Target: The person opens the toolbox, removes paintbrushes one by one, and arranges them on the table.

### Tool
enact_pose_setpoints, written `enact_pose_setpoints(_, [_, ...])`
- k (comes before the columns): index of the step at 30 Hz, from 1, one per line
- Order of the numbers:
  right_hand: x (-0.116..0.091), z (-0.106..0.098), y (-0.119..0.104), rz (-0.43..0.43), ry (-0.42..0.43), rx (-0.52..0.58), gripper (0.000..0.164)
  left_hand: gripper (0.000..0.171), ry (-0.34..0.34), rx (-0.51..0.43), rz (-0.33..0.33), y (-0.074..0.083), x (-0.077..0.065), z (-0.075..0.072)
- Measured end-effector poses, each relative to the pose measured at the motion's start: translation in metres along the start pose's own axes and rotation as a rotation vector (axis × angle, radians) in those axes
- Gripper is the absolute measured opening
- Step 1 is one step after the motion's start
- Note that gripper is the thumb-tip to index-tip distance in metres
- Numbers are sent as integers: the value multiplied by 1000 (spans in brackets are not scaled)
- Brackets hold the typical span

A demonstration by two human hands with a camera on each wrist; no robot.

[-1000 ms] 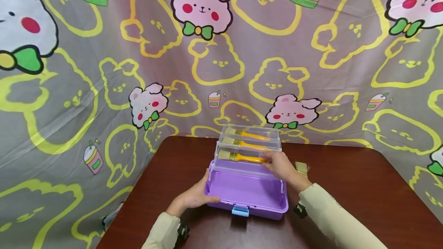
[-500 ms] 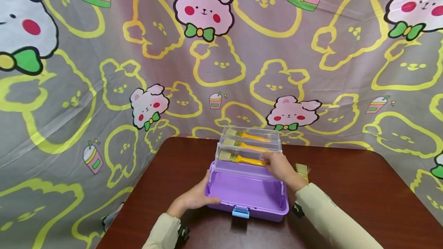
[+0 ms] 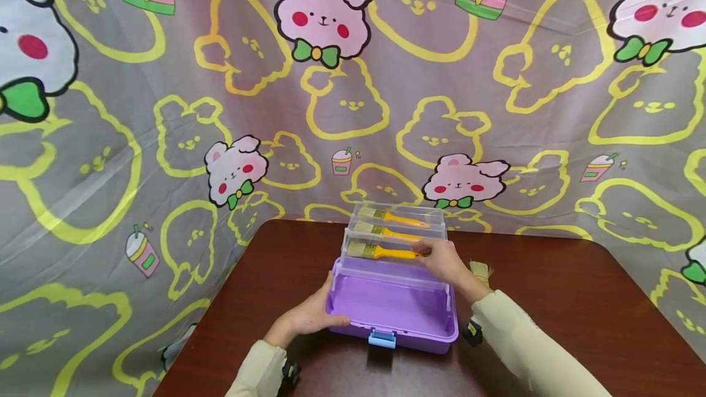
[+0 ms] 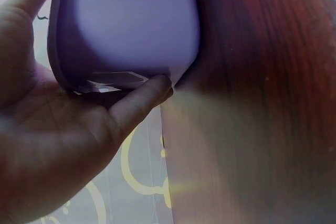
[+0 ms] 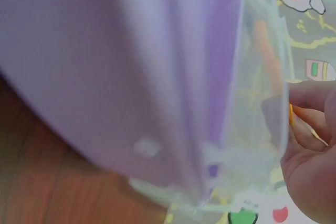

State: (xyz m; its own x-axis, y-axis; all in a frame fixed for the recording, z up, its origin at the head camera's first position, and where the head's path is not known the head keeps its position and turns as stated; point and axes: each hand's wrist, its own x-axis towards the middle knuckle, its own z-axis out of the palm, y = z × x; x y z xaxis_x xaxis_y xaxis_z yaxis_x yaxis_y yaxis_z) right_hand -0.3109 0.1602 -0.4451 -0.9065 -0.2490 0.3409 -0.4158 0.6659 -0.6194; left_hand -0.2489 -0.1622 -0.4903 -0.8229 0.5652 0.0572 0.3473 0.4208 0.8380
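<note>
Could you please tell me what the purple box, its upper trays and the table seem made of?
Purple box: probably moulded plastic, smooth, with rounded corners. Upper trays: likely clear plastic; brushes show through. Table: glossy wood or laminate, judging by grain and sheen.

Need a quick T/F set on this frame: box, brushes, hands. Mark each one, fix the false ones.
1. The left hand grips the left side of the purple box. True.
2. Three brushes lie in the clear trays, one per tray. True.
3. The right hand is well away from the trays. False: its fingers are at the handle end of the lowest brush.
4. The front latch is red. False: it is light blue.
5. Another brush lies on the table, to the right of the box. True.
6. The box stands shut. False: it is open, with the trays raised.
</note>
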Motion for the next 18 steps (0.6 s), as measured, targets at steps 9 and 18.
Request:
enact_pose_setpoints(9, [12,5,-21,36,-89,53,20,116,3,15,-11,-1,0,-1])
enact_pose_setpoints(18, [11,9,-26,86,-96,70,21,115,5,9,-16,0,1,0])
